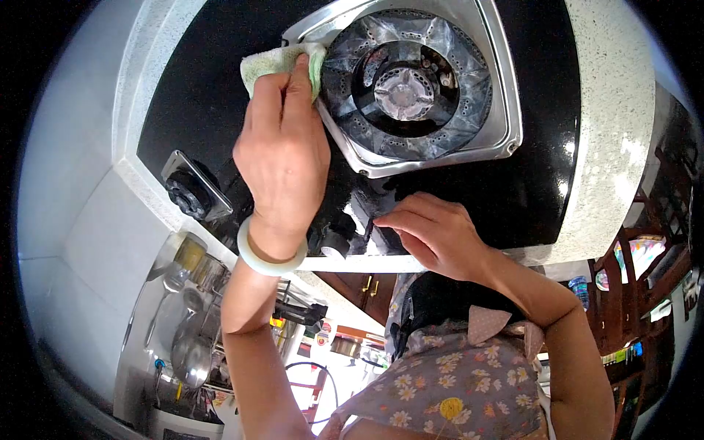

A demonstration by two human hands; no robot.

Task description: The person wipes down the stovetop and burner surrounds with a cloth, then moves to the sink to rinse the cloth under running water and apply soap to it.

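Note:
My left hand [284,158], with a pale bangle at the wrist, presses a whitish-green cloth [264,64] against the left edge of the burner's metal tray [345,147]. The fingers bend over the cloth, and its green edge shows beside the tray. A round, dark grey pan support [469,95] surrounds the burner head [405,94]. Lower right, my right hand [436,233] hovers over or rests on the front of the black glass hob [535,147]. Its fingers are loosely bent, thumb apart from the index finger. A small dark shape by the fingertip is unclear.
A dark control knob [188,193] on a metal plate lies at the hob's left; another knob [337,240] is near the front edge. Speckled white counter [609,139] borders the hob. Hanging ladles [192,359] and a rack are lower left, wooden furniture at right.

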